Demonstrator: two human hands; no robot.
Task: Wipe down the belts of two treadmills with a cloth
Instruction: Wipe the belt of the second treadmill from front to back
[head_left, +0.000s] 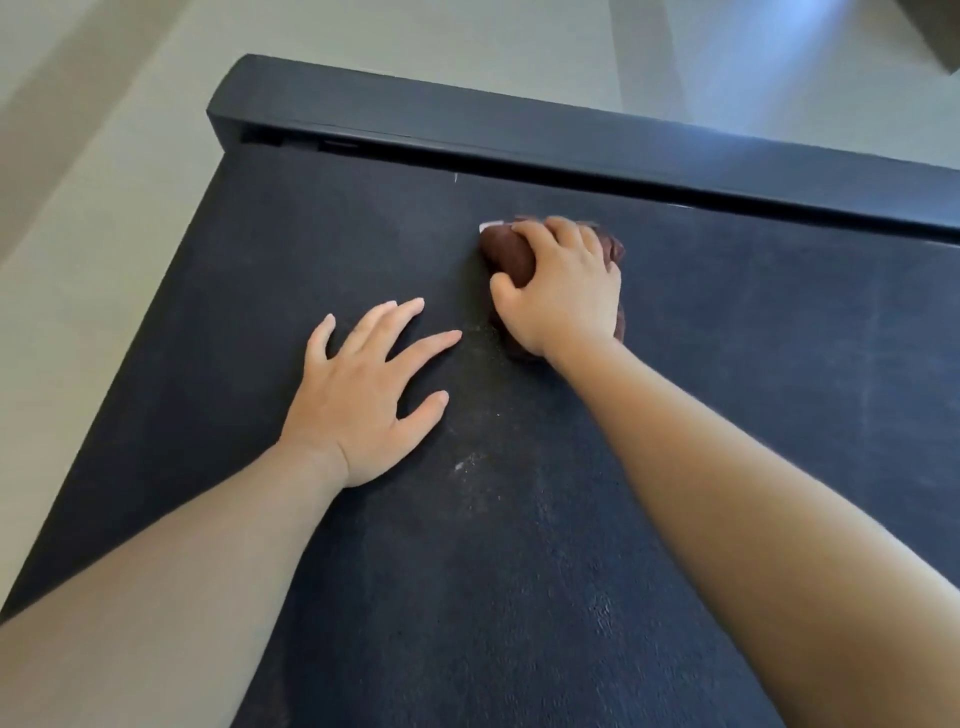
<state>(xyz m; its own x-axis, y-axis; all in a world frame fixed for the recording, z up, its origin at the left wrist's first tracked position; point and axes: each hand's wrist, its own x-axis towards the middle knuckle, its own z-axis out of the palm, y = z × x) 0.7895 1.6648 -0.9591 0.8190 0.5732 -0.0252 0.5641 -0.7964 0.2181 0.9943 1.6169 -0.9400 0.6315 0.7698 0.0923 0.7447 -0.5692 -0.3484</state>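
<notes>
Wiping was in hand on one treadmill belt (519, 545), where pale dust specks (467, 462) showed well short of the end rail (519, 135). The left hand (363, 395) lay flat, fingers spread straight, holding nothing. Nearer the rail, the right hand (561, 291) curled over a bunched brown cloth (511, 257); the next stroke likely needed a firm pull back from the rail across those specks.

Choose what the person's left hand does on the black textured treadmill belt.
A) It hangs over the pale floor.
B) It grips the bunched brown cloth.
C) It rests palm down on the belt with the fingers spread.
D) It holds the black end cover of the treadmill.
C: the left hand lies palm down with spread fingers on the black treadmill belt, and only the right hand grips the bunched brown cloth.
</notes>
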